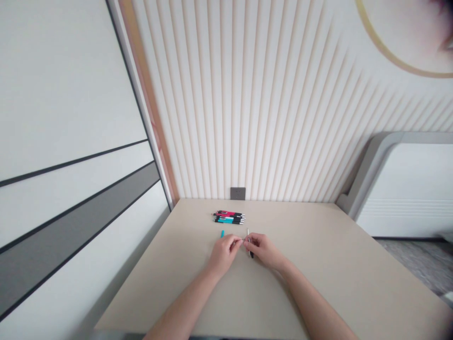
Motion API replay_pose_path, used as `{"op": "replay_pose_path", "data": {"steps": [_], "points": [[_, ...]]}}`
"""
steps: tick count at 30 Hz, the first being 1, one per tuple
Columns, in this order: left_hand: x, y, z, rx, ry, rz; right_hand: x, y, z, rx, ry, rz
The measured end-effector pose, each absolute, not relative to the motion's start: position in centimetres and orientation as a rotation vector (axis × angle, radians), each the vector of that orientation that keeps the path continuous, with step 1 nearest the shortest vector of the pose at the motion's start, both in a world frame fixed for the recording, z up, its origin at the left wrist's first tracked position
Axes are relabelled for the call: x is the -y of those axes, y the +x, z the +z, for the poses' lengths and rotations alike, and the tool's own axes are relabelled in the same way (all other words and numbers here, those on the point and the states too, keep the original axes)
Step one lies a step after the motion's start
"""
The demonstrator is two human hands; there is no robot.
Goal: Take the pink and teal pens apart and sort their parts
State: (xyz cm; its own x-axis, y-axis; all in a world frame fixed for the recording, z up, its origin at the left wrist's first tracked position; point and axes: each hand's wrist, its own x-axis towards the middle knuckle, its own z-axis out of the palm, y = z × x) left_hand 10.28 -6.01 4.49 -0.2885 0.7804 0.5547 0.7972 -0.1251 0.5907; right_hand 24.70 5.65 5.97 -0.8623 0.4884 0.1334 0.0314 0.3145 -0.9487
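My left hand (223, 252) and my right hand (264, 249) meet at the fingertips above the table, both closed in a pinch. Between them shows a small greyish piece, too tiny to name. A thin white rod (248, 232), like a pen refill, sticks out beyond my right fingers. Below those fingers a black pen part (251, 254) shows; whether it is held or lies on the table I cannot tell. Just past my left hand lies a light blue pen barrel piece (222, 233), partly covered by the hand.
Several click pens (229, 217), red, blue and white with black, lie in a bunch farther back on the beige table (304, 283). A dark wall socket (238, 193) sits behind them on the ribbed wall. At left stands a white cabinet (71, 118); at right, a headboard (406, 189).
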Motion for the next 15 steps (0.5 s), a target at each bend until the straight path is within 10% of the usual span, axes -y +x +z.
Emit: {"op": "replay_pose_path", "data": {"steps": [15], "points": [[6.5,10.4,5.4,1.942,-1.996,-1.213,-5.9,23.8,4.6,2.065,-0.538,1.473]]}}
